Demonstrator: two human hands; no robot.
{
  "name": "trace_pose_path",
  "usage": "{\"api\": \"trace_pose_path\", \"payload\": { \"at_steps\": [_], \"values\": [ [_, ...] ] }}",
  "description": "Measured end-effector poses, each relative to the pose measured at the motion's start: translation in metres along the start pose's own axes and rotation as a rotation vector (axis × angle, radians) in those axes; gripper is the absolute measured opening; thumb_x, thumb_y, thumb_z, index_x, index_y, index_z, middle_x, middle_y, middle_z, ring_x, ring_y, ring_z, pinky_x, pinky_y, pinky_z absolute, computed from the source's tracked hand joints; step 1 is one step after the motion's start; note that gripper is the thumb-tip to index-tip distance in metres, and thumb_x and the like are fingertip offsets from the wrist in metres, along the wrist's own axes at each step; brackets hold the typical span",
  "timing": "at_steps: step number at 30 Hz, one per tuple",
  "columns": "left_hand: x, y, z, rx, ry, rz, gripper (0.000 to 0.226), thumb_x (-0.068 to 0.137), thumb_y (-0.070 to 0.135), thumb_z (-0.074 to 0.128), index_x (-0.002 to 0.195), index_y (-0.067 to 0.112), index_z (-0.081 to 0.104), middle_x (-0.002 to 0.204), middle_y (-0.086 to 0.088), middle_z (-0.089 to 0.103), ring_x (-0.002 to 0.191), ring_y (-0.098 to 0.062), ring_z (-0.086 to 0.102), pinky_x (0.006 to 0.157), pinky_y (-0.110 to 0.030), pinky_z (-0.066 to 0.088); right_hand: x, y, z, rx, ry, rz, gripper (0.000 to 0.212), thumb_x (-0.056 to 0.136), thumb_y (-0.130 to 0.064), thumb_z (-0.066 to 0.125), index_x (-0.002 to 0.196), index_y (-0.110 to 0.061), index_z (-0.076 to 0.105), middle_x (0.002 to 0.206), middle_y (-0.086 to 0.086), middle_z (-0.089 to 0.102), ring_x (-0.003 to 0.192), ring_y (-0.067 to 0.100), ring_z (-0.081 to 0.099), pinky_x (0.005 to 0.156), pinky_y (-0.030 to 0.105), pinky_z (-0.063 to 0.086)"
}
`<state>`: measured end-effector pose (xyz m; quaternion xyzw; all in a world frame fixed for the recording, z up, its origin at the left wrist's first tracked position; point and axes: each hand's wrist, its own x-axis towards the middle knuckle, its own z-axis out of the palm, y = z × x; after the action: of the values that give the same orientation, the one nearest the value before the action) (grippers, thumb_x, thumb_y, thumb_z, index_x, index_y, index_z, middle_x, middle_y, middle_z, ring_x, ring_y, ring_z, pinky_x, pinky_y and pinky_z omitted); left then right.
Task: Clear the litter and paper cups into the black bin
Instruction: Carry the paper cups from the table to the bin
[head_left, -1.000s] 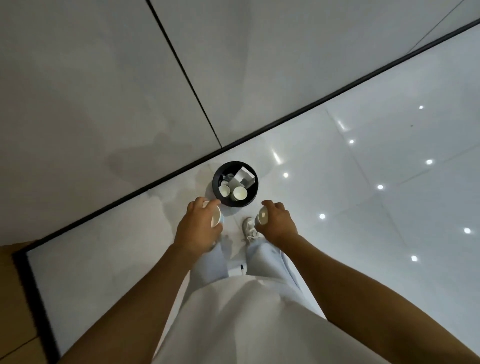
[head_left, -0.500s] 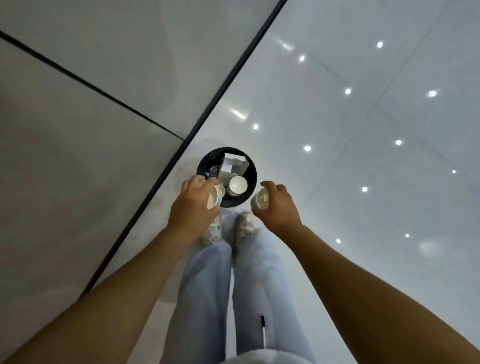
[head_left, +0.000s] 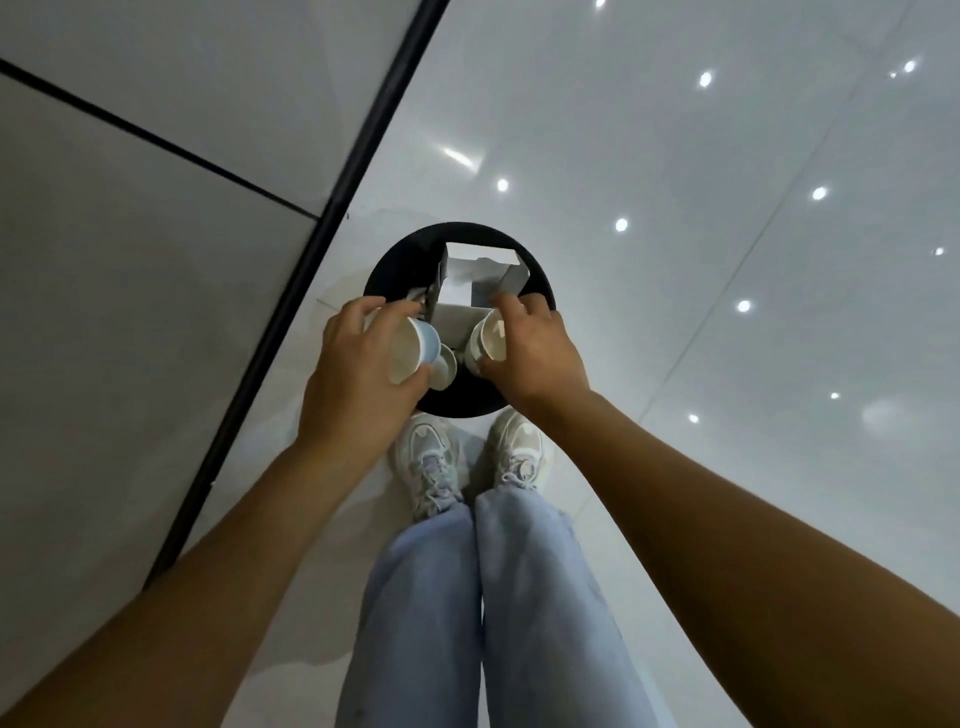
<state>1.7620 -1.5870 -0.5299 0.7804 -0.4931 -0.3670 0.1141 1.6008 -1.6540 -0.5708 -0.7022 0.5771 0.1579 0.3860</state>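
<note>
**Two paper cups hanging over the bin mouth**

The person is standing at the black bin (head_left: 402, 260), which is sitting on the glossy tiled floor (head_left: 727, 364) just beyond the white sneakers (head_left: 431, 462) and beside the dark strip along the wall. Each hand is holding one paper cup. The left hand (head_left: 353, 384) is gripping a cup with a pale blue outside (head_left: 410, 351), fingers (head_left: 387, 317) curled over its far side and thumb under the rim; the cup is lying on its side, its long axis running roughly left to right, base pointing toward the bin's middle. The right hand (head_left: 535, 358) is wrapping a white cup (head_left: 488, 338) from above, mouth facing the camera.

Both cups are hovering over the near half of the opening — the right one sits more squarely above it, while the left one is hanging close to the left rim. Inside, a folded white carton (head_left: 483, 275) and another cup (head_left: 447, 366) are already lying.

The release looks like the step in hand: straight down is the way to go, and the left hand probably wants a slight shift inward first.
</note>
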Motion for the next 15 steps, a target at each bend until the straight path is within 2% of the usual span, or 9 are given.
{"api": "trace_pose_path", "payload": {
  "at_steps": [8,12,15],
  "values": [
    [0.008,-0.017,0.009,0.002,-0.039,-0.011,0.052,0.077,0.019,0.074,0.125,0.025,0.055,0.131,-0.001,0.045,0.122,-0.022,0.044,0.088,-0.032,0.042,0.019,0.010,0.037,-0.050,0.005,-0.007,0.070,0.081,-0.035,0.074,0.139,-0.020,0.036,0.136,0.010,0.044,0.123,0.031,0.041,0.090,0.041,0.048],
    [0.013,-0.016,0.007,0.044,-0.061,0.004,0.052,0.078,0.020,0.073,0.126,0.025,0.055,0.132,0.000,0.045,0.122,-0.021,0.043,0.087,-0.031,0.042,0.018,0.007,0.041,-0.138,0.024,-0.070,0.082,0.077,-0.037,0.077,0.143,-0.020,0.033,0.145,0.011,0.036,0.134,0.032,0.030,0.104,0.040,0.039],
    [0.017,-0.006,0.003,0.062,-0.071,0.034,0.053,0.079,0.020,0.073,0.128,0.024,0.053,0.132,0.000,0.045,0.123,-0.021,0.043,0.088,-0.035,0.046,0.009,0.006,0.033,-0.072,0.084,-0.072,0.087,0.074,-0.035,0.079,0.145,-0.022,0.031,0.149,0.010,0.031,0.140,0.032,0.022,0.111,0.043,0.033]
  ]
}}
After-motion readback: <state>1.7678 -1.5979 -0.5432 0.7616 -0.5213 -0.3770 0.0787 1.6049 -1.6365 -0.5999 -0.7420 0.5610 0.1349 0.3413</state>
